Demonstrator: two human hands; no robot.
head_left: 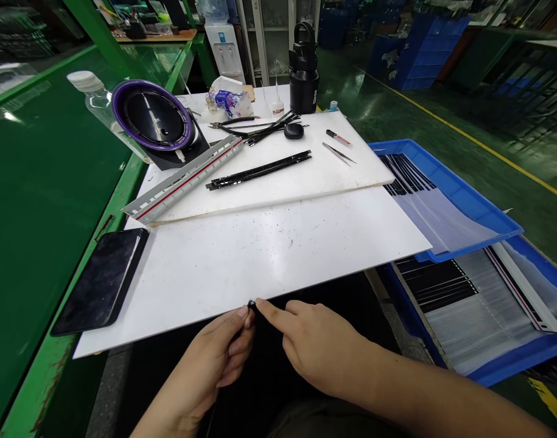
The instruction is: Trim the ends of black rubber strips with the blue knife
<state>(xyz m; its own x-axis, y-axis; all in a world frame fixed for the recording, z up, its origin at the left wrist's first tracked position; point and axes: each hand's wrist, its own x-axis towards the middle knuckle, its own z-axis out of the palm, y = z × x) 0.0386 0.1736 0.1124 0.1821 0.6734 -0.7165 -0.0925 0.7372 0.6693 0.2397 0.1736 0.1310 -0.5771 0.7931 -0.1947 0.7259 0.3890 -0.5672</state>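
Observation:
At the front edge of the white table (278, 243), my left hand (226, 347) pinches a small black piece (251, 304) between thumb and forefinger. Most of that piece is hidden, so its kind cannot be made out. My right hand (321, 340) comes in from the right with its forefinger stretched out, the tip at or right beside the black piece; its other fingers are curled and I see nothing in them. Beyond both hands, a bundle of thin black strips (260, 170) lies on a white foam board (342, 164).
A phone (100, 280), a slotted grey rail (191, 179) and a purple-rimmed fan-like device (153, 115) stand left. Tweezers (339, 153), pliers (232, 122), a black case (294, 131) and a black bottle (304, 79) are farther back. Blue trays (488, 234) with black strips sit right.

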